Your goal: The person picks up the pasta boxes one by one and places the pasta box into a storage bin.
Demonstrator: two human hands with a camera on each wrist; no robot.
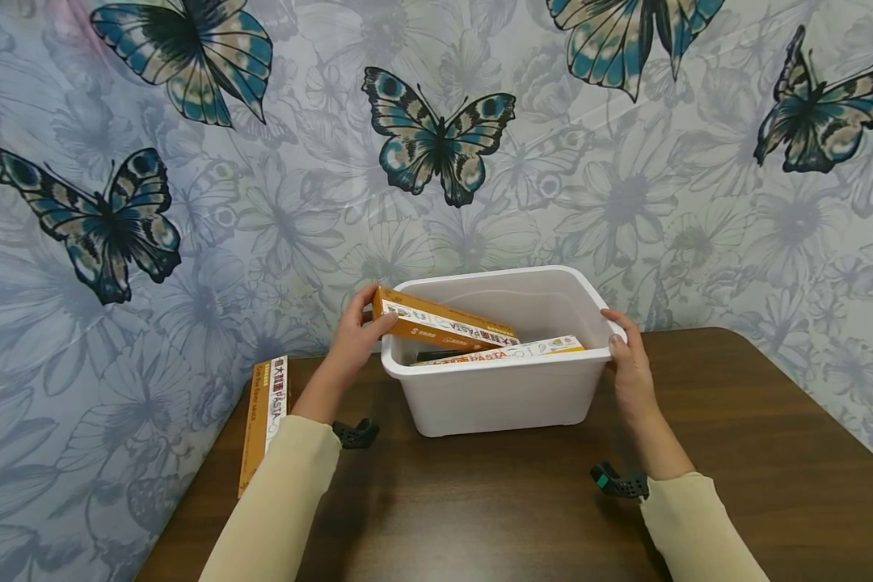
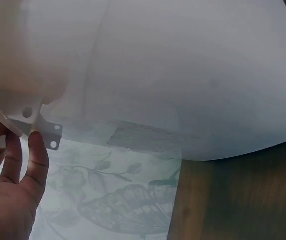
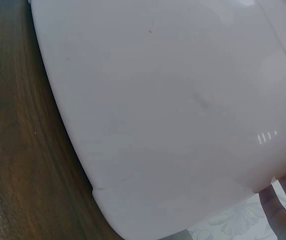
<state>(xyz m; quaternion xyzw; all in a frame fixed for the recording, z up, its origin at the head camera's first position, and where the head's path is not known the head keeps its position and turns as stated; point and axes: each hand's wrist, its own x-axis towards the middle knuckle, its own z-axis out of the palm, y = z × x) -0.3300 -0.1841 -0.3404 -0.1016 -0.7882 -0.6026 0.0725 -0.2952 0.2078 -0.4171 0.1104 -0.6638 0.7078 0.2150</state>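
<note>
A white plastic bin (image 1: 505,396) stands on the table near the wall. Inside it, an orange-and-white pasta box (image 1: 444,319) slants with its left end raised over the rim. My left hand (image 1: 349,335) pinches that raised end, thumb across the printed side; in the left wrist view its fingertips (image 2: 36,142) come right at the bin's rim beside a small holed tab. A second pasta box (image 1: 509,352), mostly white from here, lies lower along the near wall, partly hidden. My right hand (image 1: 631,364) grips the bin's right rim, thumb toward the front and fingers behind.
Another orange pasta box (image 1: 262,412) lies at the table's left edge, partly covered by my left sleeve. The brown wooden table (image 1: 480,501) meets a butterfly-patterned wall covering (image 1: 291,210) at its back and left. Black bands (image 1: 618,482) circle both wrists.
</note>
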